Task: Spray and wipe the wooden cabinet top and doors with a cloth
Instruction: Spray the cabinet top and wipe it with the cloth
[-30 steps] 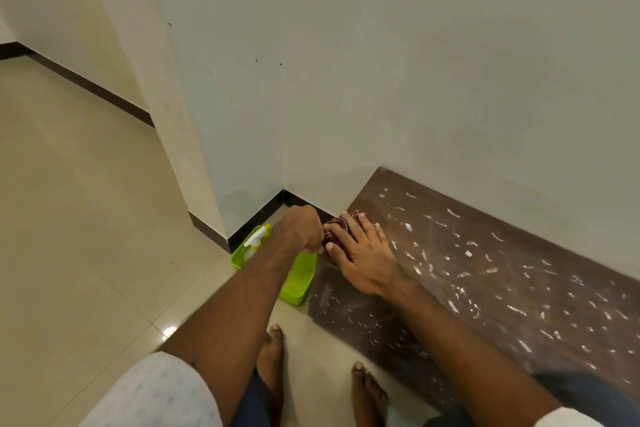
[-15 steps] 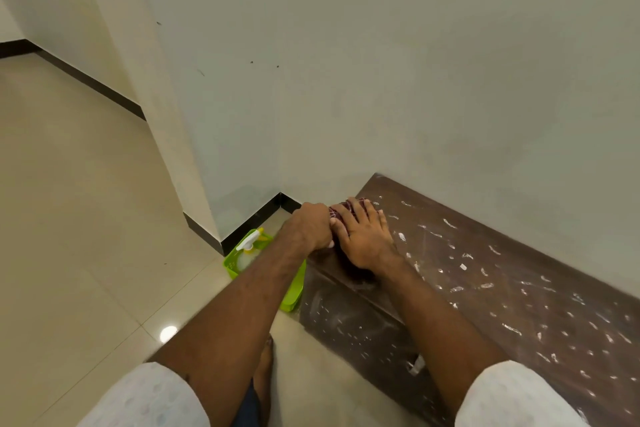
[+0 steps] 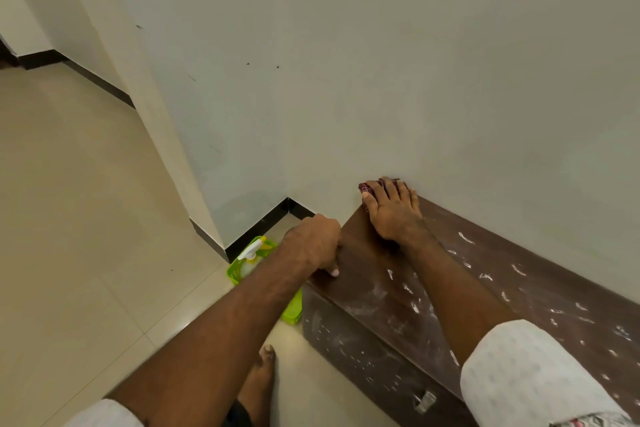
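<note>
The dark wooden cabinet top [image 3: 485, 274] runs along the wall and is flecked with white foam and smears. My right hand [image 3: 393, 211] lies flat with straight fingers on a dark red cloth [image 3: 365, 188], pressing it into the top's far left corner against the wall. Only the cloth's left end shows past my fingers. My left hand [image 3: 311, 243] grips the top's left edge, fingers curled down over the side and thumb on the surface. The cabinet's front door [image 3: 353, 350] below is speckled white.
A green plastic basket [image 3: 233, 270] sits on the tiled floor just left of the cabinet, with a white-headed spray bottle [image 3: 254, 250] in it. A metal door handle [image 3: 424, 400] sticks out of the cabinet front. My bare foot [image 3: 259, 381] stands beside the cabinet.
My right hand has slid the cloth away from me along the left end to the back corner, leaving that strip clean. My left hand has come off the cloth and taken the cabinet's edge.
</note>
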